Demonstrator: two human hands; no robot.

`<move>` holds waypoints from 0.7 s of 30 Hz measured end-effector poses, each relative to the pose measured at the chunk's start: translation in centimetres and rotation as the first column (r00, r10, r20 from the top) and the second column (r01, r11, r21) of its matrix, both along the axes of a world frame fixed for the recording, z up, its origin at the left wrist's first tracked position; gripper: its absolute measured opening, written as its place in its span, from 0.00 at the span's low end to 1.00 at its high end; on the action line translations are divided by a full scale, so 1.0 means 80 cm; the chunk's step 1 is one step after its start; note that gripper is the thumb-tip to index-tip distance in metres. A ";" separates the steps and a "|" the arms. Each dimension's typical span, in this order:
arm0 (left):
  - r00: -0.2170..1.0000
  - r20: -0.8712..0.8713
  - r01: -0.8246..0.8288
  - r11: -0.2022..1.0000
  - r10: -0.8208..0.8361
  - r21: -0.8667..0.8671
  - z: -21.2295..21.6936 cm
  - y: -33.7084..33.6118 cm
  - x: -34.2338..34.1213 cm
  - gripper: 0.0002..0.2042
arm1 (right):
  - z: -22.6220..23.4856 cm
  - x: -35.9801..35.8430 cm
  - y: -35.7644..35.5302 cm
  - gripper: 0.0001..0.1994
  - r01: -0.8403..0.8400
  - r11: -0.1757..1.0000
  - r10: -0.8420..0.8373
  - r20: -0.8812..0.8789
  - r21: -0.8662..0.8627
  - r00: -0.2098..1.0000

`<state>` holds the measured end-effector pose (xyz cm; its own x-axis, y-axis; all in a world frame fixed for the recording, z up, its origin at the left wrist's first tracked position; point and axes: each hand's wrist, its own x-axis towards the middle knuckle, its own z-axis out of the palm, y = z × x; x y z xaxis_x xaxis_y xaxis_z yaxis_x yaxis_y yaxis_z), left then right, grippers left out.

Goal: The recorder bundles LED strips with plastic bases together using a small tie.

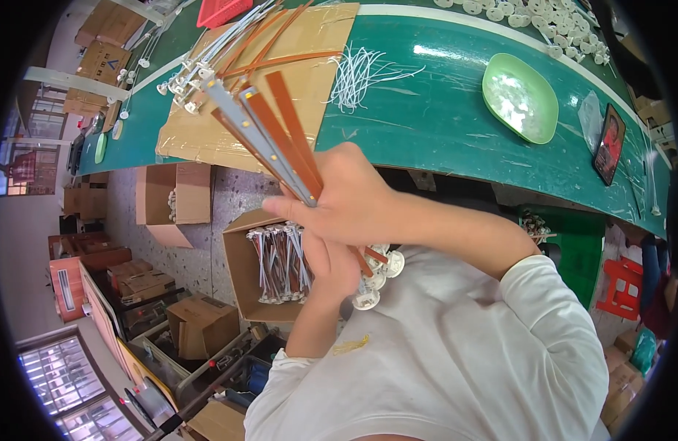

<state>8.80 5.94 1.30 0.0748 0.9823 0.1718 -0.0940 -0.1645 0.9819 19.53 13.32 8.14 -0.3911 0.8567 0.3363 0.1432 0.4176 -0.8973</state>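
Note:
A bundle of LED strips (261, 140), grey and brown with small yellow LEDs, slants upward in front of me. My right hand (354, 191) is closed round its middle, the thumb pointing left. Just below, my left hand (330, 264) is closed on the bundle's lower part, close to the right hand. White round end caps (366, 298) stick out beside the left hand, near my shirt. The palms hide the middle of the strips. Beyond, on a cardboard sheet (321, 29), lie more strips (262, 48) with white ends.
An open cardboard box (243, 287) holding many strips stands below the green table (427, 140). On the table are white wires (357, 77), a light green tray (546, 121), a phone (609, 143) and white round parts (534, 18). A red stool (620, 287) stands at right.

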 end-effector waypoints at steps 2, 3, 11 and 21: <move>0.994 0.111 -0.007 0.995 0.018 -0.100 0.000 0.002 -0.006 0.20 | 0.006 0.009 0.011 0.14 -0.124 0.991 0.130 0.148 -0.048 0.980; 0.975 0.217 0.006 0.980 0.038 -0.198 0.000 0.004 -0.010 0.21 | 0.006 0.016 0.017 0.15 -0.218 0.976 0.217 0.153 -0.006 0.964; 0.940 0.340 0.059 0.967 0.031 -0.249 -0.018 0.000 -0.029 0.22 | -0.061 0.053 0.103 0.14 0.491 0.752 -0.658 0.462 0.440 0.594; 0.910 0.385 0.255 0.939 -0.152 -0.232 -0.028 -0.017 -0.028 0.21 | -0.074 0.046 0.112 0.09 0.497 0.783 -0.612 0.607 0.375 0.507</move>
